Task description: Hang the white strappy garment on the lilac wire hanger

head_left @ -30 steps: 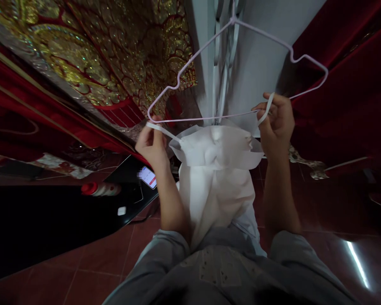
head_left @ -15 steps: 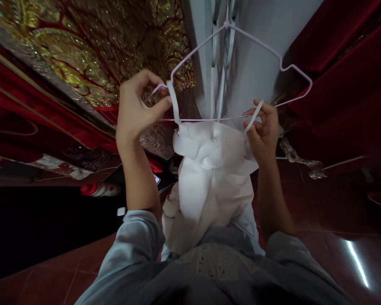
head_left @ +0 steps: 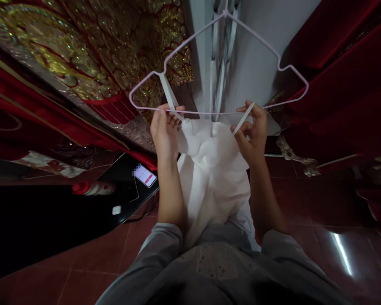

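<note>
A white garment (head_left: 209,161) with two thin straps hangs in front of me from a pale pink hanger (head_left: 252,31). Its left strap (head_left: 168,91) loops over the hanger's left shoulder notch. Beneath that notch, my left hand (head_left: 165,133) has its fingers curled around the strap's lower part, touching the hanger's bottom bar. My right hand (head_left: 253,133) is closed on the right strap (head_left: 244,118), stretched between its fingers and thumb near the bar. This strap is off the right notch.
Gold-sequined red clothing (head_left: 114,46) hangs at the left, dark red garments (head_left: 330,97) at the right. On a black table (head_left: 51,228) lie a lit phone (head_left: 145,175), a red-capped bottle (head_left: 93,188) and a small white case (head_left: 116,210). Metal rails (head_left: 220,76) stand behind the hanger.
My left hand has come down and right from the hanger's left notch, leaving the left strap hooked there. The right hand, still holding its strap, has shifted slightly left.
</note>
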{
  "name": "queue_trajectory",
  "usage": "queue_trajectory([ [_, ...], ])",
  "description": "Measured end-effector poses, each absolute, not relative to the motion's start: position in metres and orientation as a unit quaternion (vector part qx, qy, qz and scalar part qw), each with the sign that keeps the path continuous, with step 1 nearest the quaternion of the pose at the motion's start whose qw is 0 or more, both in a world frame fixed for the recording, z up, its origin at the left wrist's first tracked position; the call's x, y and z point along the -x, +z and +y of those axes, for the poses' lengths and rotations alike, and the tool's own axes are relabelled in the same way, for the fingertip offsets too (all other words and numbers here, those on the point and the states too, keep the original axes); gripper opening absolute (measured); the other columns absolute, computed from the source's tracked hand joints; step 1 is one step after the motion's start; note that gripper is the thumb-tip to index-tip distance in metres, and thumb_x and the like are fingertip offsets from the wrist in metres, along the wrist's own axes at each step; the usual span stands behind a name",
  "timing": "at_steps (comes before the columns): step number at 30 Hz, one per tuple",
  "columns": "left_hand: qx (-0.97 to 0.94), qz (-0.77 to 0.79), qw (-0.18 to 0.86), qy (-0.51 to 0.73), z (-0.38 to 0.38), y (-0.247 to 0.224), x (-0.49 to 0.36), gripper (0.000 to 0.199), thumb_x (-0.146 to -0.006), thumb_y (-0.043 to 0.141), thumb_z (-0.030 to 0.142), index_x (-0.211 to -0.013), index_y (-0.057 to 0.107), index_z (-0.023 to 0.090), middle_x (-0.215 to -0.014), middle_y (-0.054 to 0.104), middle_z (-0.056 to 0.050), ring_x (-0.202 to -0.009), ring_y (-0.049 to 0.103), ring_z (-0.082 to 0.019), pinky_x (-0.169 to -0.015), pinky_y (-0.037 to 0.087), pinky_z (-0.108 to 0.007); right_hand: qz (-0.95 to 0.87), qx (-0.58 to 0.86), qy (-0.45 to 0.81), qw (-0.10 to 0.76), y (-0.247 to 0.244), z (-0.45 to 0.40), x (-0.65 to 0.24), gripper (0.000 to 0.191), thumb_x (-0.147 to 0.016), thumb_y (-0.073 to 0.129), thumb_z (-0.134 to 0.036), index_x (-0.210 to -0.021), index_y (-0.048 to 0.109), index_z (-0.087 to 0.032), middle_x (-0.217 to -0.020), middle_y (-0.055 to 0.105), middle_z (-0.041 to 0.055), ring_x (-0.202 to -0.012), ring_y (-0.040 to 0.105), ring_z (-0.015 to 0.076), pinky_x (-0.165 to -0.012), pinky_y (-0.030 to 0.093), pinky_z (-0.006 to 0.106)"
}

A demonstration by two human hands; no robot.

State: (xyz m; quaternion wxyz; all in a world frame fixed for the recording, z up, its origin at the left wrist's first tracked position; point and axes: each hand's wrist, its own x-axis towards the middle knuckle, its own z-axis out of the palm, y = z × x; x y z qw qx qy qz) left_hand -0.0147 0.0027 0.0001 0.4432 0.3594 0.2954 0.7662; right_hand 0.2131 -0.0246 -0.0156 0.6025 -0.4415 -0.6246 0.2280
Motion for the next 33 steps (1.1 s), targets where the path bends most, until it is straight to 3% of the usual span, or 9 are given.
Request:
queue_trajectory([
  [4,-0.383,0.308,0.392,0.777,-0.002,0.003,0.007,0.029,-0.108,0.068,0.049,-0.091,0.070,0.026,-0.091,0.080,-0.006,-0.083,0.072,-0.022,-0.086,0.060,-0.036,-0.572,0.435,0.148,0.679,-0.028,-0.016,-0.235,0.068,-0.086,0.081,-0.060,-0.147,0.052,-0.045,-0.161,0.051,0.0055,-0.116,0.068,0.0284,-0.089,0.064,0.050],
  [6,-0.382,0.318,0.386,0.777,-0.003,0.005,0.007,0.031,-0.109,0.067,0.049,-0.090,0.068,0.025,-0.088,0.078,-0.005,-0.081,0.071,-0.021,-0.084,0.060,-0.035,-0.497,0.409,0.073,0.762,-0.030,-0.003,-0.259,0.062,-0.085,0.081,-0.052,-0.140,0.055,-0.039,-0.152,0.052,0.0085,-0.119,0.067,0.0285,-0.098,0.061,0.052],
  [8,-0.376,0.325,0.388,0.776,-0.004,0.005,0.007,0.034,-0.107,0.070,0.054,-0.090,0.066,0.025,-0.086,0.077,-0.005,-0.081,0.070,-0.021,-0.083,0.059,-0.034,-0.441,0.382,0.033,0.811,-0.025,0.012,-0.285,0.052,-0.082,0.080,-0.045,-0.129,0.061,-0.032,-0.135,0.059,0.0103,-0.109,0.069,0.0264,-0.100,0.059,0.051],
  [12,-0.369,0.350,0.393,0.766,-0.004,0.003,0.004,0.045,-0.102,0.073,0.066,-0.088,0.062,0.024,-0.086,0.076,-0.006,-0.083,0.069,-0.021,-0.083,0.056,-0.034,-0.500,0.392,0.043,0.771,0.009,0.032,-0.321,0.043,-0.076,0.082,-0.041,-0.115,0.069,-0.030,-0.122,0.069,0.0084,-0.105,0.072,0.0253,-0.098,0.060,0.049],
  [16,-0.365,0.354,0.391,0.767,-0.003,-0.001,0.000,0.052,-0.098,0.072,0.074,-0.090,0.060,0.024,-0.088,0.075,-0.006,-0.081,0.065,-0.021,-0.082,0.053,-0.033,-0.567,0.349,0.059,0.744,0.034,0.035,-0.325,0.053,-0.076,0.091,-0.046,-0.122,0.072,-0.030,-0.123,0.074,0.0067,-0.106,0.078,0.0247,-0.099,0.062,0.048],
  [21,-0.371,0.331,0.389,0.776,-0.001,-0.002,0.003,0.052,-0.095,0.076,0.074,-0.089,0.061,0.024,-0.090,0.075,-0.005,-0.077,0.062,-0.019,-0.079,0.051,-0.031,-0.511,0.284,0.029,0.811,0.011,0.034,-0.337,0.066,-0.069,0.099,-0.048,-0.128,0.076,-0.029,-0.132,0.072,0.0092,-0.126,0.075,0.0296,-0.108,0.062,0.048],
  [24,-0.370,0.319,0.386,0.782,-0.001,-0.001,0.006,0.049,-0.093,0.080,0.070,-0.088,0.062,0.025,-0.087,0.076,-0.005,-0.075,0.061,-0.019,-0.079,0.051,-0.032,-0.456,0.299,0.007,0.839,-0.004,0.034,-0.350,0.058,-0.070,0.097,-0.045,-0.122,0.075,-0.030,-0.134,0.071,0.0077,-0.135,0.072,0.0307,-0.112,0.060,0.051],
  [29,-0.376,0.307,0.381,0.787,-0.003,0.001,0.005,0.043,-0.094,0.082,0.065,-0.090,0.068,0.024,-0.087,0.078,-0.005,-0.074,0.061,-0.019,-0.073,0.050,-0.031,-0.534,0.276,0.045,0.798,0.019,0.024,-0.342,0.055,-0.074,0.097,-0.047,-0.124,0.081,-0.031,-0.124,0.080,0.0049,-0.109,0.081,0.0246,-0.104,0.063,0.046],
  [33,-0.385,0.302,0.369,0.790,-0.004,-0.004,0.002,0.042,-0.097,0.080,0.065,-0.090,0.070,0.024,-0.085,0.078,-0.004,-0.072,0.061,-0.018,-0.073,0.051,-0.029,-0.635,0.325,0.046,0.699,0.043,0.032,-0.331,0.044,-0.083,0.093,-0.044,-0.124,0.083,-0.031,-0.121,0.082,0.0060,-0.107,0.081,0.0223,-0.094,0.066,0.038],
])
